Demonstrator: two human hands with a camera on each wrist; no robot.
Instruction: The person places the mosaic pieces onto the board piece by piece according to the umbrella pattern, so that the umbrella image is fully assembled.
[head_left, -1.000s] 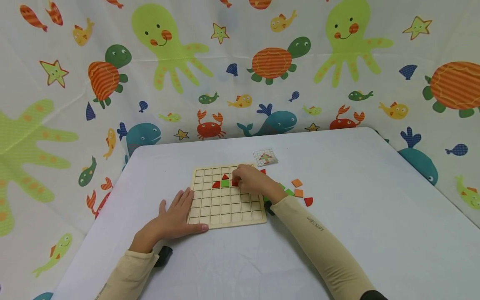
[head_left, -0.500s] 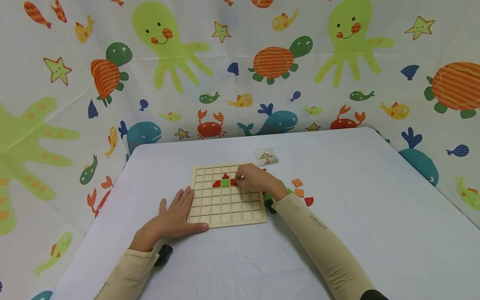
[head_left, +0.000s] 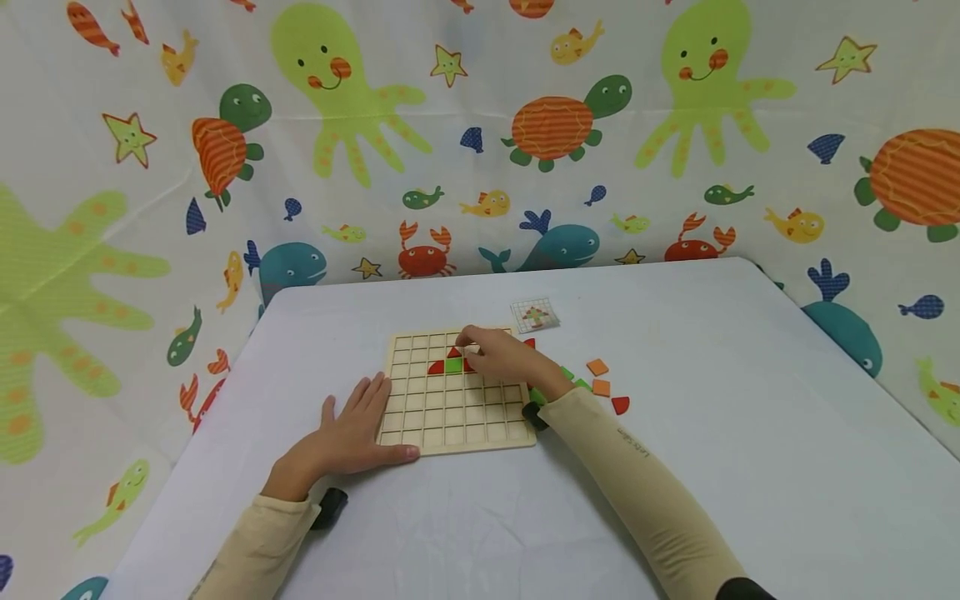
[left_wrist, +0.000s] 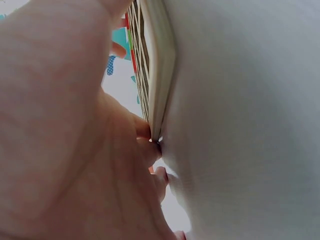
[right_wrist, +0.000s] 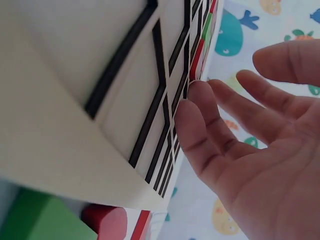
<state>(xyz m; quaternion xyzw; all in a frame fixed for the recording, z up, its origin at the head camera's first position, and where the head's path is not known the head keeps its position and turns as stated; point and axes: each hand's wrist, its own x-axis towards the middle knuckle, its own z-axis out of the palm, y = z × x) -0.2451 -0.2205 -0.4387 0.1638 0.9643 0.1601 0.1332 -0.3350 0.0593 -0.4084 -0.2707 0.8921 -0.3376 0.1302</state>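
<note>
A wooden grid board (head_left: 442,421) lies on the white table. In its upper part sit a green square (head_left: 453,365), a red triangle (head_left: 453,352) above it and a red quarter-round piece (head_left: 437,367) to its left. Another red piece (right_wrist: 196,60) lies right of the green square, partly covered by my right hand (head_left: 506,357) in the head view. That hand is over the board with fingertips close to this piece, thumb apart, nothing between them. My left hand (head_left: 345,437) rests with spread fingers against the board's left edge and lower left corner.
Right of the board lie loose pieces: orange squares (head_left: 597,367), a red quarter-round piece (head_left: 621,405), several green pieces (head_left: 538,398) and a red one (head_left: 529,342). A small pattern card (head_left: 535,315) lies behind the board. A printed sea-animal curtain (head_left: 555,125) hangs behind the table.
My right hand held the red piece at the cell right of the green square. Now its fingers have let go and spread slightly. The left hand stays put.
</note>
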